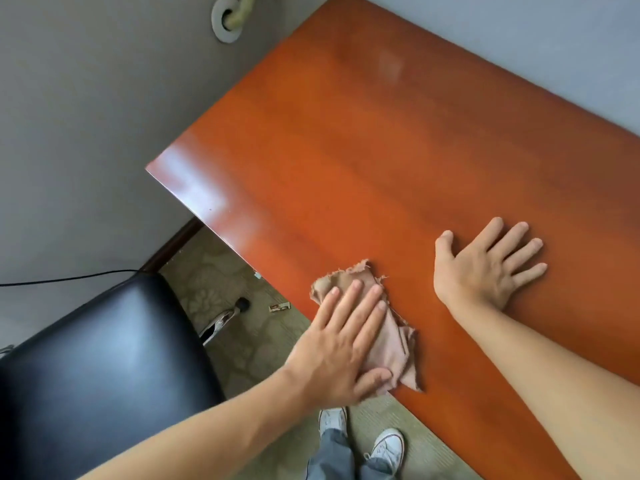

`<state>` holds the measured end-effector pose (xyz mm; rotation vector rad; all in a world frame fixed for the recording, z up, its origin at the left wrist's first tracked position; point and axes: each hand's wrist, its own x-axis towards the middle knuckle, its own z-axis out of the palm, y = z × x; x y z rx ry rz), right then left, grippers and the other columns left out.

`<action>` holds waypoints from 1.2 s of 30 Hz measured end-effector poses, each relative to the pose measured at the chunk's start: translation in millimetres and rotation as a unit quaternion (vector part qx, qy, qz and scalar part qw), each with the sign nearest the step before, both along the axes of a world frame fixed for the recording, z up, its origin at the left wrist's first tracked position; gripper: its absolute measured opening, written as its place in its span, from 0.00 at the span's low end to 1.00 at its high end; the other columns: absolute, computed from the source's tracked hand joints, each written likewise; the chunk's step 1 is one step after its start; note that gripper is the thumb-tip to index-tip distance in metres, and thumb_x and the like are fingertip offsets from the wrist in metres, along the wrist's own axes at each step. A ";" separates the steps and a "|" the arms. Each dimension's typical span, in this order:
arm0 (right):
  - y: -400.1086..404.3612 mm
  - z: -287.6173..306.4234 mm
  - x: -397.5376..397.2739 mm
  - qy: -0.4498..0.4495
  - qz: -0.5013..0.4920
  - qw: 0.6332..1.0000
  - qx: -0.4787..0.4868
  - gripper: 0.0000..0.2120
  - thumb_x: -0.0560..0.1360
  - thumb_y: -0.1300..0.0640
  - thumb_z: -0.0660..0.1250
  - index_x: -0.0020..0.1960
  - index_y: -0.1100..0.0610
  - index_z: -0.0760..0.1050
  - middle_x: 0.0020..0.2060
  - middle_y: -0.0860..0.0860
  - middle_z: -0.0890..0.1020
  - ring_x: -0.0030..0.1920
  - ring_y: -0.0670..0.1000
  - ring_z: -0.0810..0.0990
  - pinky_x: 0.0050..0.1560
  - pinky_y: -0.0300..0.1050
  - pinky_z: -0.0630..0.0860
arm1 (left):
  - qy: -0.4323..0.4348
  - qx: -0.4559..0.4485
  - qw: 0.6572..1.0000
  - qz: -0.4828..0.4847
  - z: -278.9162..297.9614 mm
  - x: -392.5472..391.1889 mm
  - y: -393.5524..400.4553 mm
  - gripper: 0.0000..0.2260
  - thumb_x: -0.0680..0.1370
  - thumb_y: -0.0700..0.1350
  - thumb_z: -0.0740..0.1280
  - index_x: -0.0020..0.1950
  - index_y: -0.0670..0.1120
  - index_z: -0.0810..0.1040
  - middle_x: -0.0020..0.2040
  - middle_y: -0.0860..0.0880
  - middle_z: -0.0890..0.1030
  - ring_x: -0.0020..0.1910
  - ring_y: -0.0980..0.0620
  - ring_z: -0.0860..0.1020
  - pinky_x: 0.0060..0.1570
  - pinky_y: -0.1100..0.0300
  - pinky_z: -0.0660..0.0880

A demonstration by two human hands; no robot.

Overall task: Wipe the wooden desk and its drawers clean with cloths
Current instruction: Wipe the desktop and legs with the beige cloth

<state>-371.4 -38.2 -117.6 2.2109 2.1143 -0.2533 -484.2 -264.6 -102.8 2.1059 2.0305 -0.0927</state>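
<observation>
The glossy orange-brown wooden desk (398, 150) runs diagonally across the view. A crumpled beige-pink cloth (394, 344) with frayed edges lies near the desk's front edge. My left hand (343, 344) presses flat on the cloth, fingers straight and together, thumb at the cloth's near side. My right hand (485, 268) rests palm-down on the bare desk top to the right of the cloth, fingers spread. No drawers are visible.
A black padded chair (104, 368) stands left of the desk. Grey walls meet at the corner behind, with a pipe fitting (227, 20). Patterned carpet (242, 341) shows small litter; my white shoes (360, 434) stand by the desk's front edge. A black cable (69, 278) runs along the wall.
</observation>
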 end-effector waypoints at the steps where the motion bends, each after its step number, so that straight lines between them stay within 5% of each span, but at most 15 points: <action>1: 0.6 -0.4 2.7 0.004 0.000 1.000 0.011 0.42 0.76 0.32 0.45 0.82 0.57 0.50 0.82 0.62 0.49 0.81 0.68 0.44 0.77 0.72 0.42 | 0.013 0.013 0.999 0.033 -1.7 -23.3 0.0 0.42 0.83 0.70 0.49 0.85 0.40 0.50 0.85 0.41 0.46 0.84 0.37 0.43 0.79 0.35 0.53; 4: 1.5 -0.6 2.2 0.011 -0.005 1.000 0.016 0.41 0.76 0.33 0.47 0.82 0.57 0.51 0.82 0.62 0.49 0.81 0.67 0.44 0.77 0.72 0.42 | 0.054 0.009 0.975 0.214 -11.0 -126.3 19.6 0.42 0.82 0.71 0.42 0.85 0.41 0.45 0.85 0.40 0.42 0.83 0.37 0.40 0.80 0.34 0.47; 7: 0.0 -0.1 1.7 -0.002 -0.003 1.000 0.014 0.41 0.77 0.32 0.47 0.82 0.56 0.50 0.82 0.61 0.49 0.81 0.67 0.44 0.77 0.71 0.42 | 0.018 -0.005 0.896 0.443 -6.0 -209.1 45.1 0.46 0.79 0.72 0.42 0.84 0.36 0.49 0.84 0.36 0.47 0.83 0.32 0.46 0.80 0.34 0.46; 10: 1.4 0.6 1.4 0.000 -0.008 1.000 0.010 0.42 0.77 0.32 0.46 0.82 0.56 0.49 0.82 0.61 0.49 0.81 0.67 0.44 0.77 0.71 0.42 | -0.027 -0.001 0.850 0.525 -2.6 -185.9 72.8 0.48 0.78 0.72 0.40 0.83 0.34 0.47 0.84 0.34 0.46 0.82 0.31 0.44 0.79 0.33 0.45; 12: -0.1 1.6 0.2 0.000 -0.010 1.000 0.007 0.42 0.76 0.32 0.47 0.82 0.56 0.50 0.82 0.61 0.49 0.81 0.67 0.44 0.77 0.71 0.43 | 0.011 0.033 0.904 0.426 -6.4 -118.6 79.3 0.44 0.82 0.69 0.44 0.83 0.33 0.51 0.83 0.31 0.50 0.82 0.30 0.47 0.79 0.32 0.47; 15: 1.0 3.4 0.8 0.008 -0.009 1.000 0.013 0.42 0.76 0.33 0.49 0.81 0.56 0.52 0.82 0.62 0.51 0.81 0.67 0.46 0.77 0.72 0.43 | -0.011 0.017 0.990 0.137 -5.7 -5.6 69.0 0.41 0.83 0.67 0.49 0.83 0.36 0.51 0.83 0.34 0.47 0.83 0.32 0.41 0.80 0.34 0.46; 18: 0.9 2.2 1.8 -0.003 -0.004 1.000 0.020 0.42 0.76 0.33 0.49 0.81 0.56 0.51 0.82 0.61 0.52 0.81 0.66 0.46 0.77 0.71 0.43 | -0.021 0.011 1.000 -0.021 0.7 -21.8 80.9 0.42 0.82 0.70 0.48 0.85 0.42 0.49 0.85 0.42 0.45 0.84 0.39 0.41 0.81 0.37 0.50; 21: 0.3 0.1 2.0 -0.011 -0.005 1.000 0.019 0.41 0.76 0.32 0.49 0.82 0.56 0.51 0.82 0.60 0.51 0.81 0.65 0.45 0.78 0.70 0.44 | 0.040 0.029 0.993 0.106 -9.0 -119.9 121.7 0.44 0.80 0.73 0.44 0.85 0.43 0.51 0.85 0.44 0.48 0.84 0.41 0.44 0.80 0.37 0.50; 25: -1.1 0.4 1.4 -0.017 -0.003 1.000 0.020 0.41 0.76 0.32 0.48 0.81 0.56 0.51 0.82 0.61 0.51 0.81 0.66 0.45 0.78 0.70 0.45 | -0.005 -0.032 0.901 0.433 7.3 -198.2 193.9 0.45 0.80 0.72 0.42 0.85 0.39 0.46 0.85 0.40 0.43 0.83 0.36 0.42 0.80 0.36 0.42; 27: -0.8 2.8 0.9 -0.015 -0.004 1.000 0.017 0.42 0.76 0.32 0.47 0.82 0.56 0.51 0.82 0.61 0.51 0.81 0.66 0.45 0.77 0.71 0.45 | -0.005 -0.024 0.923 0.385 6.5 -154.3 217.0 0.44 0.81 0.71 0.42 0.84 0.37 0.43 0.84 0.38 0.41 0.83 0.34 0.39 0.79 0.35 0.40; 29: -0.4 5.4 -0.2 -0.008 -0.006 1.000 0.019 0.42 0.75 0.33 0.48 0.81 0.57 0.53 0.81 0.61 0.52 0.81 0.66 0.46 0.77 0.71 0.45 | 0.010 -0.001 0.984 0.180 1.8 -85.2 216.5 0.43 0.82 0.69 0.42 0.84 0.38 0.43 0.84 0.39 0.40 0.83 0.35 0.38 0.80 0.35 0.41; 32: -0.5 7.7 -0.2 -0.007 -0.010 1.000 0.021 0.42 0.74 0.34 0.50 0.81 0.57 0.55 0.81 0.62 0.54 0.81 0.66 0.47 0.77 0.71 0.46 | 0.024 0.016 0.998 -0.053 -4.6 -45.3 207.4 0.37 0.84 0.66 0.43 0.85 0.41 0.48 0.85 0.41 0.45 0.84 0.38 0.42 0.80 0.37 0.46; 36: -0.4 6.1 -0.6 -0.016 -0.009 1.000 0.015 0.42 0.75 0.33 0.49 0.82 0.57 0.55 0.82 0.61 0.53 0.81 0.65 0.47 0.77 0.70 0.46 | 0.056 0.024 0.998 0.020 -5.9 -111.1 259.4 0.41 0.81 0.70 0.41 0.85 0.43 0.51 0.85 0.44 0.47 0.84 0.41 0.45 0.81 0.39 0.45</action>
